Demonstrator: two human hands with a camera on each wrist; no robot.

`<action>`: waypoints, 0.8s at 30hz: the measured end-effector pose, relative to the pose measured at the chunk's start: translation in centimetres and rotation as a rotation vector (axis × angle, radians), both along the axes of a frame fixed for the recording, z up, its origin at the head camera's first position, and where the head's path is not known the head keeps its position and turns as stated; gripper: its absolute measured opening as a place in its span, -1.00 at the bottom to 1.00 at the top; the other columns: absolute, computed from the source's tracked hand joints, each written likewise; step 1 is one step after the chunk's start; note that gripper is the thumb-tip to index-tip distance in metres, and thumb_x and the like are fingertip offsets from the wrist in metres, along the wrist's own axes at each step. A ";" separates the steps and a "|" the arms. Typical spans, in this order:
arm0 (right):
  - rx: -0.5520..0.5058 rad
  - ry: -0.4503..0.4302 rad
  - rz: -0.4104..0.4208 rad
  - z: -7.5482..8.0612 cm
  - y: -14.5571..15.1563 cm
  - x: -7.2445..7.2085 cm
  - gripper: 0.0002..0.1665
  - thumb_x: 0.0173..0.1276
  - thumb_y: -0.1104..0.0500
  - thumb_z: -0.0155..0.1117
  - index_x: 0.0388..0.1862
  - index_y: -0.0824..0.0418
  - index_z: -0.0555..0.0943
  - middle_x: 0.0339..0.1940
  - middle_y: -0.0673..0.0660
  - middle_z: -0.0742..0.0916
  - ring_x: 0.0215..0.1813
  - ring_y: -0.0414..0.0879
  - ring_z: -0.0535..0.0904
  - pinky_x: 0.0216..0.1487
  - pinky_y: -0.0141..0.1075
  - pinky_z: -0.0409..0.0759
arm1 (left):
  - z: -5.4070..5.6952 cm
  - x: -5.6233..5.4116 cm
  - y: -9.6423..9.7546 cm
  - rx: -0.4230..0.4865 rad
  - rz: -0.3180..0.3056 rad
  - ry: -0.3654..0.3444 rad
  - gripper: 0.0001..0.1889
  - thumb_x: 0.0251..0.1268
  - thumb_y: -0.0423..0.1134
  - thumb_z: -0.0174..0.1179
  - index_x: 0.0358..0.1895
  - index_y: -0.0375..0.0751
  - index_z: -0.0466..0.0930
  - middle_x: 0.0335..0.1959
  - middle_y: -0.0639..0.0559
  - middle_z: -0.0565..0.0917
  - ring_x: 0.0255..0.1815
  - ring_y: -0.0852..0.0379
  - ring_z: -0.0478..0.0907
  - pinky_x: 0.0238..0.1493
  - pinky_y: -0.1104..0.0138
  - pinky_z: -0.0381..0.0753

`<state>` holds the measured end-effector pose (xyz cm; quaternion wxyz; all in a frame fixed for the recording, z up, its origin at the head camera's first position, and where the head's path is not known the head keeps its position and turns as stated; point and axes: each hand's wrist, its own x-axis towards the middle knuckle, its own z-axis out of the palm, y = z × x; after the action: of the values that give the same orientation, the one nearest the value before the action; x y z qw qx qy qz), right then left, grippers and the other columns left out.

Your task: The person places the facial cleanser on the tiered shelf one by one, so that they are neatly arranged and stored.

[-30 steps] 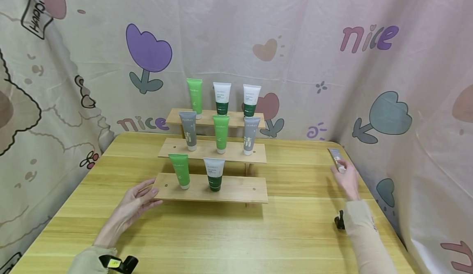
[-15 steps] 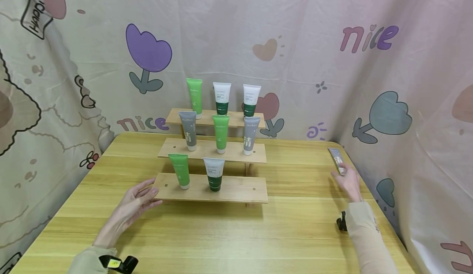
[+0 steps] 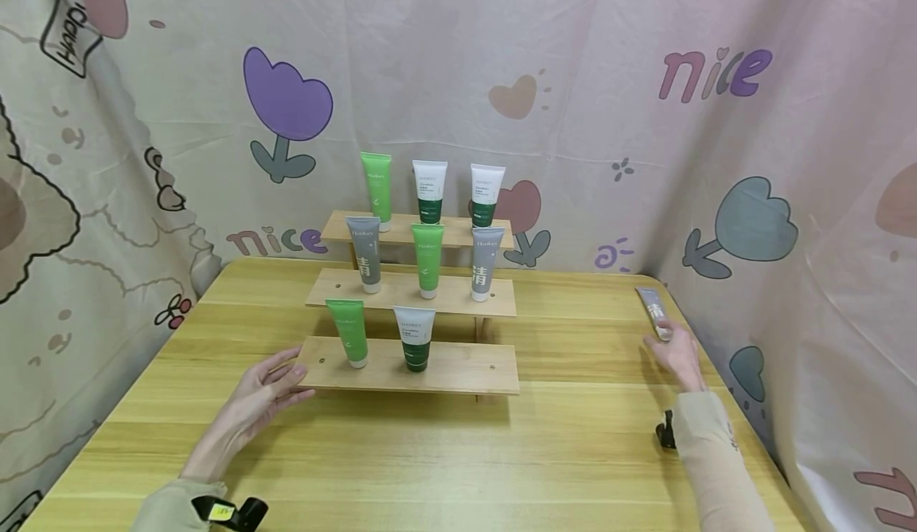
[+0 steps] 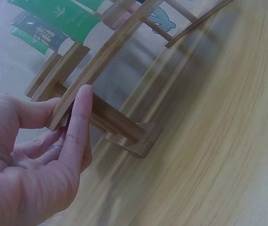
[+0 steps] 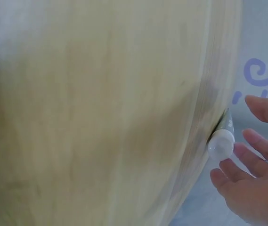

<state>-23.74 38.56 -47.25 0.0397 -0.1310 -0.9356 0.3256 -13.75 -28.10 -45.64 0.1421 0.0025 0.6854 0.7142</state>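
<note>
My left hand (image 3: 261,393) pinches the left end of the lowest board (image 3: 458,365) of a three-step wooden display stand, thumb and fingers on opposite faces in the left wrist view. On that board stand a green tube (image 3: 349,333) and a white-and-dark-green tube (image 3: 415,339). Far to the right, a grey tube (image 3: 653,311) lies on the table, its white cap (image 5: 221,145) towards me. Beside this cap is my right hand (image 3: 677,357). Its fingers are spread and loosely bent, and in the right wrist view the thumb stays apart from the tube.
The middle step carries a grey tube (image 3: 365,255), a green tube (image 3: 428,261) and another grey tube (image 3: 485,264). On the top step are a green tube (image 3: 377,189) and two white-and-green tubes (image 3: 430,189). Printed curtains (image 3: 573,38) hang behind and beside the wooden table (image 3: 573,468).
My right hand has drawn back slightly towards me and loosened, so more of the lying grey tube shows. My left hand and the stand have stayed in place.
</note>
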 end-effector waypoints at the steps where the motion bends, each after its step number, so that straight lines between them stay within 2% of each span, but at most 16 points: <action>1: 0.005 0.002 0.008 0.0 0.0 0.0 -0.29 0.43 0.14 0.15 0.46 0.46 0.26 0.36 0.66 0.38 0.31 0.48 0.35 0.41 0.34 0.37 | 0.0 0.0 0.0 -0.002 0.001 -0.001 -0.19 0.63 -0.26 -0.04 0.59 -0.46 -0.42 0.60 -0.52 -0.33 -0.07 0.41 0.64 0.11 0.50 0.74; 12: 0.058 0.054 0.100 -0.2 0.2 -0.1 -0.29 0.38 0.20 0.18 0.39 0.57 0.27 0.35 0.67 0.38 0.36 0.55 0.28 0.45 0.36 0.30 | 0.0 0.0 0.1 -0.010 -0.001 -0.004 -0.19 0.63 -0.26 -0.04 0.59 -0.46 -0.43 0.60 -0.53 -0.36 -0.07 0.40 0.63 0.10 0.50 0.74; 24: 0.082 0.030 0.142 -0.4 0.4 -0.5 -0.22 0.37 0.22 0.21 0.42 0.61 0.20 0.42 0.66 0.27 0.44 0.56 0.16 0.55 0.36 0.15 | -0.1 0.0 0.0 -0.007 0.000 -0.001 -0.19 0.63 -0.25 -0.04 0.59 -0.45 -0.43 0.60 -0.52 -0.35 -0.06 0.41 0.63 0.11 0.50 0.74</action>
<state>-24.23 38.94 -47.65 0.0357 -0.0576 -0.9543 0.2911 -13.79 -28.11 -45.72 0.1422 0.0018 0.6878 0.7118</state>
